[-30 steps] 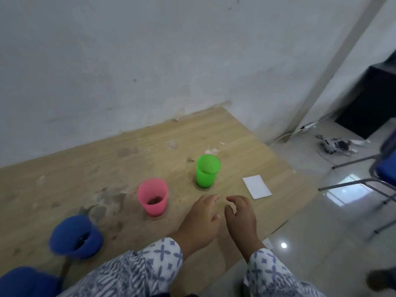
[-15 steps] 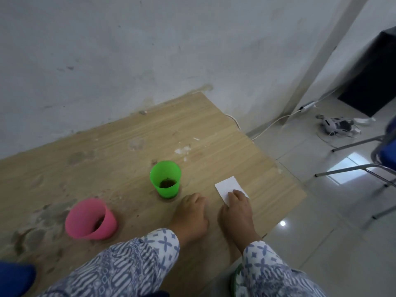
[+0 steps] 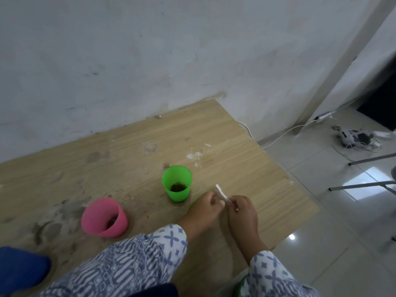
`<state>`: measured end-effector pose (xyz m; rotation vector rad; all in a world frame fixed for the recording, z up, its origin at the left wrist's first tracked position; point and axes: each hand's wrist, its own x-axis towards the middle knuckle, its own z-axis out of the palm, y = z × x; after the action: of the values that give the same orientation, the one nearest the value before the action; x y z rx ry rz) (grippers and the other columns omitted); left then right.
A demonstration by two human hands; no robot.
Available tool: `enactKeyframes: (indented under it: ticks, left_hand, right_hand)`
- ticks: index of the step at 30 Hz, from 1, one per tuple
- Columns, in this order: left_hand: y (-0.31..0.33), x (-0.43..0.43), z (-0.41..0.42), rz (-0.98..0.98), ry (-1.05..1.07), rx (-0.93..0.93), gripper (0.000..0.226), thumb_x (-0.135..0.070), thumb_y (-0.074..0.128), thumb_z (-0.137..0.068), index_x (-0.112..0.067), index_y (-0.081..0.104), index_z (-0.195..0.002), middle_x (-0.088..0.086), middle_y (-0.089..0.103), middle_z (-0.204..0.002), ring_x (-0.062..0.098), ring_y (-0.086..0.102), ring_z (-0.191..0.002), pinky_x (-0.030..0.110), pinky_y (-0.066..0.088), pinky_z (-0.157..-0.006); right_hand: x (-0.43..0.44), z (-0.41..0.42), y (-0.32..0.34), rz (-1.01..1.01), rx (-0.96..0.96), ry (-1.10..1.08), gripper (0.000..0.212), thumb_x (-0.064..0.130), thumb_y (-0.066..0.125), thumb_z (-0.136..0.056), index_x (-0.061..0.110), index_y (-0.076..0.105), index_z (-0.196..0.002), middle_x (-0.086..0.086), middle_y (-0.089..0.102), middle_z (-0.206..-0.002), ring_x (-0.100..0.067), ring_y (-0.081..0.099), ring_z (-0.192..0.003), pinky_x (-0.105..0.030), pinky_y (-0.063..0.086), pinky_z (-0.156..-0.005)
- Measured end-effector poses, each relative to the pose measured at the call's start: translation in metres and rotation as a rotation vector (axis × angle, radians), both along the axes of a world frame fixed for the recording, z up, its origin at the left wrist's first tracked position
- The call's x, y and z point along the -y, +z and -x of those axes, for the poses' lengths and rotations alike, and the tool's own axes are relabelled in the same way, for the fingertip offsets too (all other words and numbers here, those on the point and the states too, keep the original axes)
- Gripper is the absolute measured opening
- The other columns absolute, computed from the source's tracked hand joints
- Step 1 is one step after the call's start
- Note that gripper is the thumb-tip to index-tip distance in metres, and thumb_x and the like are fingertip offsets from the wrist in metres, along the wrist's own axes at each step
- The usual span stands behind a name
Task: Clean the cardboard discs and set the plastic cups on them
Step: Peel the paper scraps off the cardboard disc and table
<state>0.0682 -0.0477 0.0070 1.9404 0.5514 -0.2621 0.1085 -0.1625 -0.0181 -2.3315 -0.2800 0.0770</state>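
Both hands (image 3: 204,211) (image 3: 243,213) now pinch the lifted paper (image 3: 220,192).

Long white sleeves (image 3: 137,262) — printed with blue crosses and squiggles.

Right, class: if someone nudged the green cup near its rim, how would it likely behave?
The green cup is probably light: thin-looking plastic with only a little dark stuff at its bottom. It tapers to a narrow base, so a push up high would likely tip it rather than slide it.
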Motion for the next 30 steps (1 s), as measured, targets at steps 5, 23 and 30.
enactKeyframes:
  ticks: [5, 23, 30]
  left_hand:
    - [0.019, -0.01, 0.011, 0.192, 0.197, 0.178, 0.044, -0.051, 0.053, -0.078, -0.018, 0.063, -0.104, 0.006, 0.069, -0.098, 0.025, 0.066, -0.094, 0.05, 0.051, -0.088]
    - [0.149, -0.12, 0.168, -0.036, 0.584, 0.629, 0.018, -0.012, 0.052, -0.095, -0.023, 0.065, -0.099, -0.004, 0.069, -0.084, 0.007, 0.066, -0.077, 0.021, 0.054, -0.069]
    - [0.155, -0.163, 0.258, -0.198, 0.774, 0.644, 0.015, -0.02, 0.059, -0.091, -0.02, 0.065, -0.104, -0.005, 0.069, -0.09, 0.001, 0.064, -0.081, 0.02, 0.052, -0.072]
  right_hand:
    - [-0.022, 0.025, 0.024, -0.159, 0.167, 0.074, 0.013, 0.004, 0.061, -0.083, 0.014, 0.067, -0.087, 0.002, 0.061, -0.092, -0.009, 0.056, -0.084, -0.004, 0.037, -0.066]
    - [-0.155, 0.116, 0.161, -0.531, 0.322, 0.603, 0.014, 0.024, 0.06, -0.072, 0.032, 0.055, -0.083, 0.004, 0.055, -0.115, -0.008, 0.049, -0.113, -0.032, 0.046, -0.075]
    - [-0.207, 0.185, 0.173, -0.485, 0.297, 0.911, 0.024, 0.011, 0.06, -0.079, 0.032, 0.058, -0.09, 0.016, 0.052, -0.085, 0.004, 0.05, -0.084, -0.004, 0.037, -0.067]
